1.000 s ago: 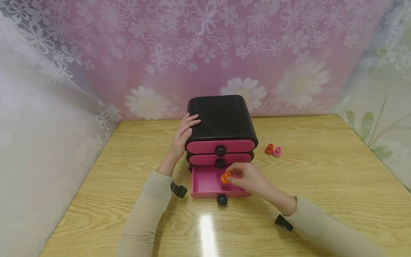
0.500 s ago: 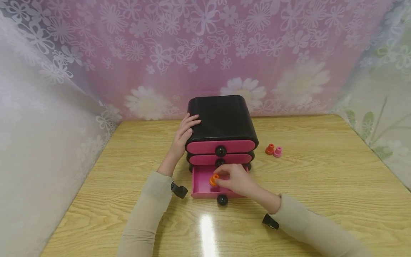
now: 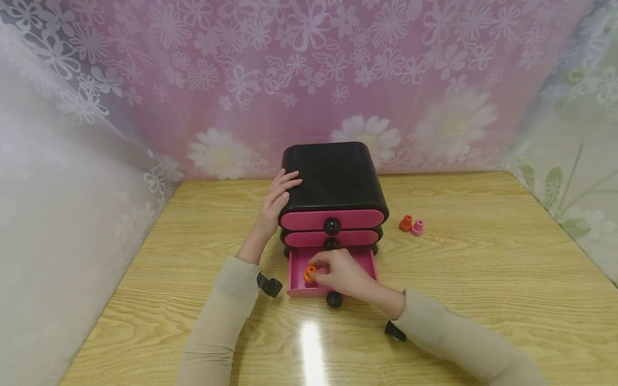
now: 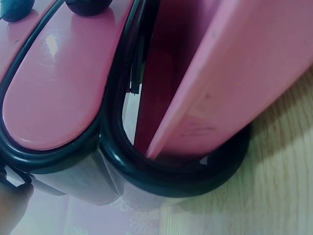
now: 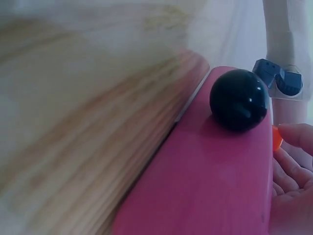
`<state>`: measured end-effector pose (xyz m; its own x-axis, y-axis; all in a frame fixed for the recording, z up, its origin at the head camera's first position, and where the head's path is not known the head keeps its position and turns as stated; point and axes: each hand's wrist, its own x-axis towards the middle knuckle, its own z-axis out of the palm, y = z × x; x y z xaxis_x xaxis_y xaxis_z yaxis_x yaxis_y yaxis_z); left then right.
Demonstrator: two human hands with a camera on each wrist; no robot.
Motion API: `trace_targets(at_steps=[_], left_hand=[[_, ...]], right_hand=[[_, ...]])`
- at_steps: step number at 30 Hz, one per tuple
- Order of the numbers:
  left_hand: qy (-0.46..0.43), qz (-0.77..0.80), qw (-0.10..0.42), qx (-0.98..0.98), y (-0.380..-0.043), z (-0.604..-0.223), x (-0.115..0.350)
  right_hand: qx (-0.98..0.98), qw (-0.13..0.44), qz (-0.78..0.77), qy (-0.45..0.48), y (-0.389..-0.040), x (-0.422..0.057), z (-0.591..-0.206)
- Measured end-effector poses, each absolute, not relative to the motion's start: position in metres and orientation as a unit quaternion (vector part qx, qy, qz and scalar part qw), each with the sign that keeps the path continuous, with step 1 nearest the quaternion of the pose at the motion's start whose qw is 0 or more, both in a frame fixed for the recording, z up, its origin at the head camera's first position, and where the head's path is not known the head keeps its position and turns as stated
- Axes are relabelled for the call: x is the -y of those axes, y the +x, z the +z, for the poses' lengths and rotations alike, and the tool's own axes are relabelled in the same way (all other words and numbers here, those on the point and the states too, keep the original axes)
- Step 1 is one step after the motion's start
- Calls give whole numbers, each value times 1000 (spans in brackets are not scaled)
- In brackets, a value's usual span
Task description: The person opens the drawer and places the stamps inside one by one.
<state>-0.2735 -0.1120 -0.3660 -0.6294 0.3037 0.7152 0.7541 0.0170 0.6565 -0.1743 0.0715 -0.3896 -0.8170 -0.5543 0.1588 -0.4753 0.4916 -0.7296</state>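
Note:
A black case with three pink drawers stands on the table, its bottom drawer pulled out. My left hand rests on the case's left side, fingers reaching over the top edge. In the left wrist view only a thumb shows at the lower left. Over the open drawer, near its front left corner, my right hand pinches a small orange stepped plastic peg between thumb and fingers. In the right wrist view, the drawer front hides most of that orange peg.
To the right of the case, a red peg and a pink peg of the same shape stand side by side. The bottom drawer's black knob juts toward me. A flowered curtain hangs behind the table.
My right hand has moved left across the open drawer with the orange peg, from its middle toward the front left corner. The left hand and the case have stayed put.

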Motion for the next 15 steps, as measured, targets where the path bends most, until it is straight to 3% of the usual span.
trace_targets(at_steps=[15], left_hand=[[-381,-584,191,691,-270,-363,112]], right_hand=[[-880,52,-351,-315,-179,-57,-399]])
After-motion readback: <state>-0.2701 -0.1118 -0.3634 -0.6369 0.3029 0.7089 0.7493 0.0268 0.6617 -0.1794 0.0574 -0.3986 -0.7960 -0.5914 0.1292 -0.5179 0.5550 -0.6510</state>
